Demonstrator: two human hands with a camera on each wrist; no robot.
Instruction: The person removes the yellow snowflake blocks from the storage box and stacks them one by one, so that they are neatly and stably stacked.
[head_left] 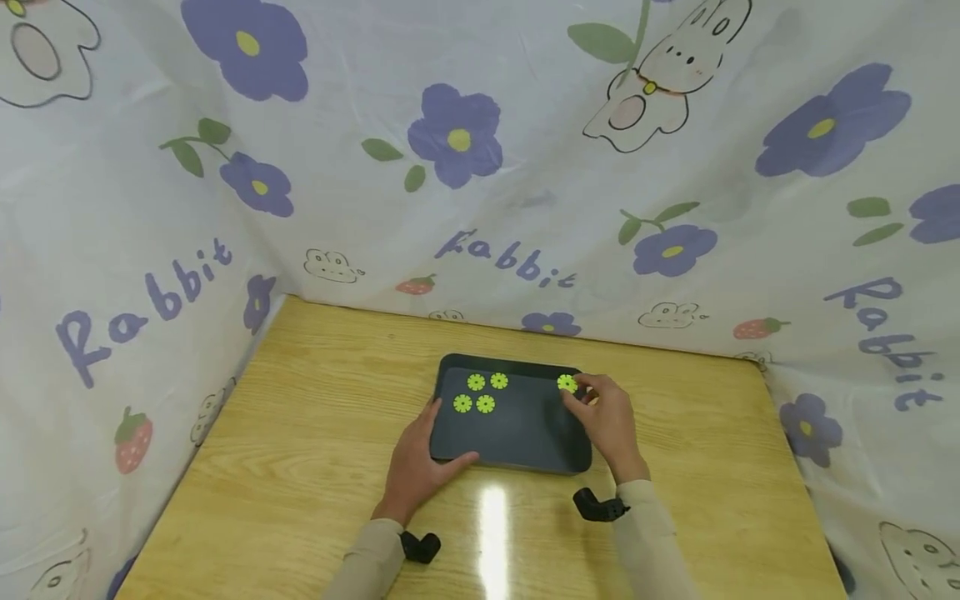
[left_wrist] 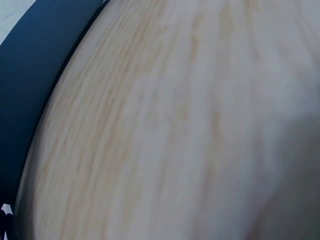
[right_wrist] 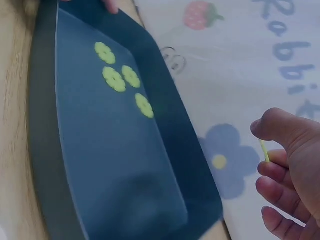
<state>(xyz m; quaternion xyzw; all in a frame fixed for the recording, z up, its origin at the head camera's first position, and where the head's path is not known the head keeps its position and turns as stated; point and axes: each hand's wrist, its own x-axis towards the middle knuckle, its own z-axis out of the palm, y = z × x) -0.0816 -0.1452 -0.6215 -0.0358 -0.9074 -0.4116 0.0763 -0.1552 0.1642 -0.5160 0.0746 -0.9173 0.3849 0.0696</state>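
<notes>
Beige sleeves (head_left: 654, 542) — left hand (head_left: 416, 463) spread against dark tray (head_left: 517, 437), right hand (head_left: 611, 423) pinching yellow-green disc (head_left: 566, 383).

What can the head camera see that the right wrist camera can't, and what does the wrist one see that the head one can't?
Only the head view: both sleeves, the black wrist gadgets and the big rabbit drawing.
Only the right wrist view: the held yellow-green piece edge-on, and the lower fingertips of the right hand.
Both: the tray, four more pieces inside it, the right hand, some left hand, table and flowery cloth.
</notes>
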